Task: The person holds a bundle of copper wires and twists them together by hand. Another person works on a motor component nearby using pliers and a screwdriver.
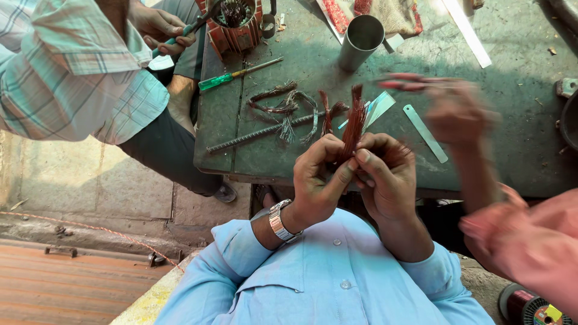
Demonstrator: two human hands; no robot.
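Above the near edge of the dark green surface (518, 138), a bundle of copper wire strands (353, 126) is held upright between two hands. The left hand (319, 177) is closed around the lower part of the bundle, with its thumb laid across the front; a metal wristwatch (280, 221) is worn on that wrist. The right hand (385, 174) is closed on the same bundle from the other side, its fingers (363, 157) pinched against the strands just below the frayed top. Both hands are touching each other at the bundle, and both arms are covered by light blue sleeves.

Behind the bundle, loose twisted wire scraps (283, 108) are spread on the surface, beside a ribbed steel rod (259, 133) lying slantwise toward the left edge. A green-handled screwdriver (232, 75) is placed further back, and a metal cylinder (360, 41) stands upright near the far edge. A flat metal ruler (425, 132) lies to the right of the bundle.

A blurred hand of a second person (460, 114) is seen at the right (red-handled pliers are held in it). At the far left corner, a third person's hand (159, 27) is closed on a tool at a wound motor stator (236, 21).
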